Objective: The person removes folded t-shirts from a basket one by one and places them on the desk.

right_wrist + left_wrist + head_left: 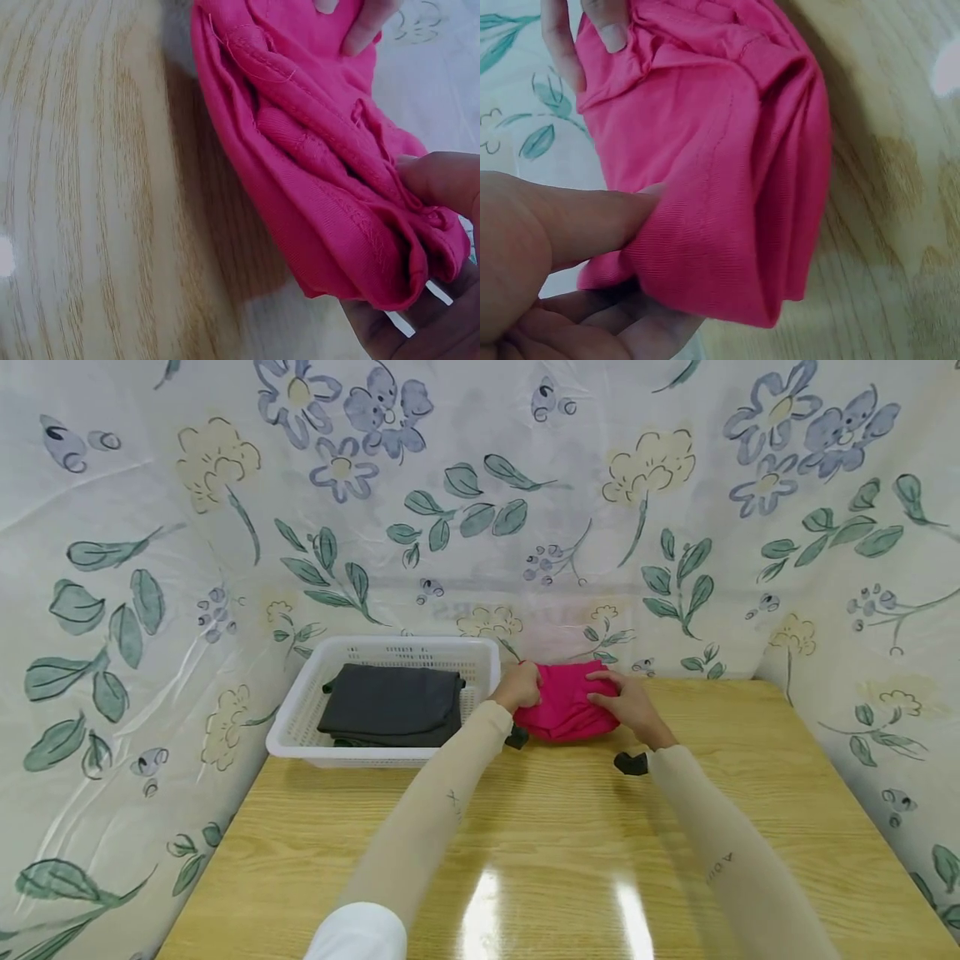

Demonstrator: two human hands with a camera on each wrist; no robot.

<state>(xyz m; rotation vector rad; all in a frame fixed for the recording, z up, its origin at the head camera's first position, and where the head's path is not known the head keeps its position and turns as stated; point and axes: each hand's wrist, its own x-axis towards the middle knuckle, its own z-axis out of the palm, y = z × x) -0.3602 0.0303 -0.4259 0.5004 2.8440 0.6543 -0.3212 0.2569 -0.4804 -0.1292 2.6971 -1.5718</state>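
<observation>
A folded bright pink garment [567,700] is held by both hands at the back of the wooden table, just right of a white basket. My left hand [519,687] grips its left end; in the left wrist view the thumb [604,217] lies on top of the layers and the fingers pass beneath. At the other end my right hand [632,700] pinches the cloth, thumb [439,180] above and fingers below in the right wrist view. Several layers and a stitched seam with a loose thread show along the garment's near edge.
The white perforated basket [300,745] stands at the back left, holding folded dark grey clothing [393,703]. A floral sheet [465,552] hangs behind and beside the wooden table [540,843]. Dark wrist-camera pieces [632,764] sit beneath the wrists.
</observation>
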